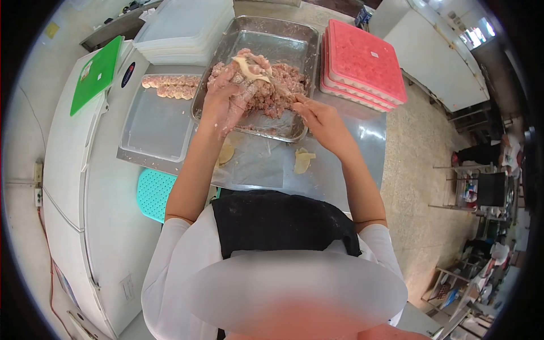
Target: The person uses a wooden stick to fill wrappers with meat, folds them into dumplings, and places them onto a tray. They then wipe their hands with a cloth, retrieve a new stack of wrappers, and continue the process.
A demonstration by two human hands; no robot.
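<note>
While cupping a wrapper [249, 69], left hand [226, 99] raised, right hand [320, 119] pinching a utensil [281, 88]

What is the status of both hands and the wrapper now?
Left hand holds dumpling wrapper over the meat tray. Right hand spreads minced filling with a stick. Nothing blocks.

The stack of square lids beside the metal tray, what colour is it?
The stack of square lids is pinkish red, seen in the head view, right of the metal tray.

The left hand [226, 99] hides part of the minced meat [266, 90]. A blurred patch covers the person's lower body. The stacked white lids [187, 28] are cut off by the top edge.
</note>
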